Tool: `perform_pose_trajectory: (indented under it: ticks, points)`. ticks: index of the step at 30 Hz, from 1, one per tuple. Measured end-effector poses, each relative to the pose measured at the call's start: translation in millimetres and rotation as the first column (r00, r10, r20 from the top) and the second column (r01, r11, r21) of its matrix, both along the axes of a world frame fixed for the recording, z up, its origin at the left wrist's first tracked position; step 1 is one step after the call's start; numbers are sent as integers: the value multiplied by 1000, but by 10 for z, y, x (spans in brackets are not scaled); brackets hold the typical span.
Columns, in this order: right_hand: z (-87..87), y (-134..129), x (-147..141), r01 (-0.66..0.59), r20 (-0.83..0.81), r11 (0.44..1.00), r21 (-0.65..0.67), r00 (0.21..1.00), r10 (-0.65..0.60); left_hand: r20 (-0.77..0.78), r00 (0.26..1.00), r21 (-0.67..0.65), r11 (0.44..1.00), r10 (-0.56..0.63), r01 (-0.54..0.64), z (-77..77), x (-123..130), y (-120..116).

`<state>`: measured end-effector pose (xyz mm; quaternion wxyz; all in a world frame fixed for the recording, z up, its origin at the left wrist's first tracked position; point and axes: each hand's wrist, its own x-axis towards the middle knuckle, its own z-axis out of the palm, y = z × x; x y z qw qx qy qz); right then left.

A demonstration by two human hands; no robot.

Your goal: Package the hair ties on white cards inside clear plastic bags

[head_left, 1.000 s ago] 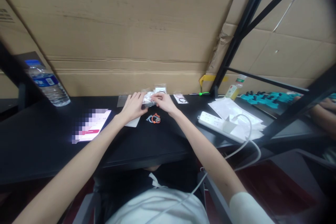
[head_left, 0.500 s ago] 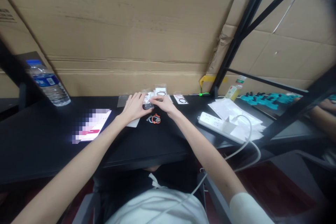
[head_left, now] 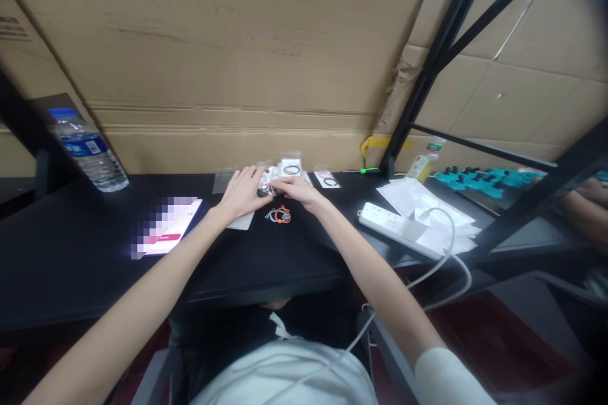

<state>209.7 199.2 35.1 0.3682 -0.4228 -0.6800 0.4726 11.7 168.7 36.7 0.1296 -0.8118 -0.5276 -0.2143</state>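
Both hands meet at a small clear plastic bag (head_left: 266,182) with something dark in it, near the back of the black table. My left hand (head_left: 244,192) grips the bag from the left, fingers bent over it and thumb below. From the right, my right hand (head_left: 297,191) pinches the bag's edge between thumb and fingers. Just below the hands lie coiled orange and grey cords (head_left: 280,215). A white card (head_left: 242,222) is partly under my left hand. Behind my right hand is a packet with a dark loop (head_left: 291,167); another such packet (head_left: 327,180) lies to the right.
A water bottle (head_left: 90,152) and a lit screen (head_left: 173,228) are on the left. At right are a white power strip (head_left: 384,220) with a cable, papers (head_left: 456,215), a yellow-labelled bottle (head_left: 420,166) and a black metal frame (head_left: 422,88). Another person's hand shows at far right.
My right hand has shifted slightly left and down over the bag, and more of the looped packet behind it shows. My left hand has barely moved.
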Motion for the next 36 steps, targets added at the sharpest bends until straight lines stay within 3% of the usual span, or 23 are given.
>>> perform_pose_trajectory:
  ticks: [11, 19, 22, 30, 33, 36]
  points:
    - [-51, 78, -15, 82, 16, 963, 256, 996, -89, 18, 999, 34, 999, -35, 34, 29, -8, -7]
    - [-41, 57, -55, 30, 32, 892, 451, 998, -50, 28, 999, 62, 997, -46, 44, 10, -47, 37]
    - [-12, 25, -42, 71, 54, 889, 453, 993, -107, 21, 999, 63, 998, -29, 27, 8, -51, 40]
    - [40, -22, -66, 56, -68, 931, 360, 997, -34, 28, 1000, 65, 998, -10, 9, 11, -101, 64]
    - [42, 19, -48, 197, -158, 925, 326, 976, -152, 87, 995, 96, 993, 55, -64, 7, -173, 115]
    - [16, 70, 27, 261, -81, 905, 337, 965, -248, 217, 964, 110, 978, 152, -179, 10, -263, 175]
